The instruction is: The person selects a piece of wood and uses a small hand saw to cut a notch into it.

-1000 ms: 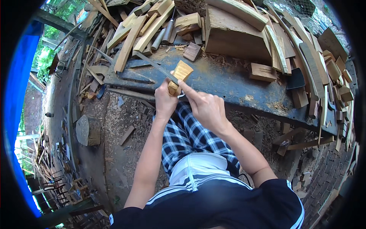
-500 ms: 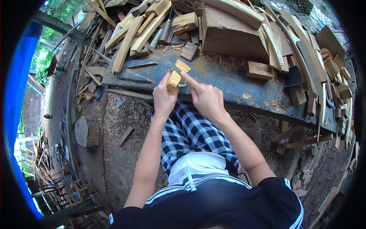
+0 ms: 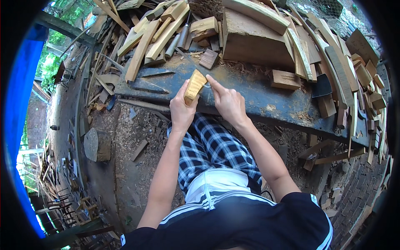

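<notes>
My left hand (image 3: 182, 109) is closed round a pale yellow wooden block (image 3: 194, 86) with shaped faces, held tilted above the near edge of the workbench. My right hand (image 3: 230, 105) is closed on what looks like a file (image 3: 188, 58), its index finger stretched forward along the tool. The thin grey blade reaches away to the upper left, partly hidden by the block. The handle is mostly hidden in my right fist. A small dark wooden block (image 3: 208, 59) lies on the bench just beyond.
The worn blue-black bench (image 3: 258, 98) carries a big squared timber (image 3: 256, 39), stacked offcuts and long-handled tools (image 3: 183, 36) at the back. A wood block (image 3: 285, 79) and a dark flat blade (image 3: 321, 86) lie to the right. A log stump (image 3: 97, 144) stands on the chip-strewn ground at left.
The wooden block has turned in my left hand, showing a broader face. The blade, blurred across the block before, now lies beyond it. My right hand has shifted slightly right.
</notes>
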`<state>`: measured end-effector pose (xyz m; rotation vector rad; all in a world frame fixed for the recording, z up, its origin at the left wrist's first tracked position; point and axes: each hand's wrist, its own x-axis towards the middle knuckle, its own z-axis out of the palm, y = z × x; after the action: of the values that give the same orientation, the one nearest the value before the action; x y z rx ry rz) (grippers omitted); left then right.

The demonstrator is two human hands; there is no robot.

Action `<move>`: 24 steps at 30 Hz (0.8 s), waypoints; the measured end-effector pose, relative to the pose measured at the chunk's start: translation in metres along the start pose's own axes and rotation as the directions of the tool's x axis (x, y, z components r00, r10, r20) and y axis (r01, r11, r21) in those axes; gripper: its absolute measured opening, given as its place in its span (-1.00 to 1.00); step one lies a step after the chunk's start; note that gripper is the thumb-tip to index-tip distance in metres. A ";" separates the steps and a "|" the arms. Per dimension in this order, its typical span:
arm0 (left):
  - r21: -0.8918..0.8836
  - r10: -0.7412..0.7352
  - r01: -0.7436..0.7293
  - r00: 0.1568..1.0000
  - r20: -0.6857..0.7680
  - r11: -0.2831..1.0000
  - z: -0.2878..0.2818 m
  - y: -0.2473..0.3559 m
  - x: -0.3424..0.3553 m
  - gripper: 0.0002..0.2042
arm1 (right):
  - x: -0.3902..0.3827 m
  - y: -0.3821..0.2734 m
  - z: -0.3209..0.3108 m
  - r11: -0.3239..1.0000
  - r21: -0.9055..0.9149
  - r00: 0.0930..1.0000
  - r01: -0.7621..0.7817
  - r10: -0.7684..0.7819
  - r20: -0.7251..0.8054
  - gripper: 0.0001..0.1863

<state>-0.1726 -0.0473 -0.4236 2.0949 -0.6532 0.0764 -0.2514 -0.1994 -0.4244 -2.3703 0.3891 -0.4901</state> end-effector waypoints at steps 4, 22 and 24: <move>-0.060 -0.045 0.044 0.999 -0.019 0.997 -0.001 -0.005 -0.004 -0.50 | -0.027 -0.020 -0.012 0.996 -0.007 0.993 0.085 -0.084 0.077 -0.50; -0.076 -0.064 0.060 0.996 -0.062 0.995 0.000 0.001 -0.001 -0.50 | -0.006 -0.017 -0.004 0.993 -0.067 0.995 0.095 -0.096 -0.005 -0.54; -0.083 -0.068 0.064 0.996 -0.057 0.995 0.003 -0.005 0.001 -0.50 | -0.005 -0.012 0.002 0.993 -0.087 0.995 0.085 -0.089 -0.039 -0.52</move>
<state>-0.1702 -0.0472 -0.4288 2.0266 -0.5421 0.0735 -0.2531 -0.1879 -0.4188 -2.4712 0.3332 -0.5757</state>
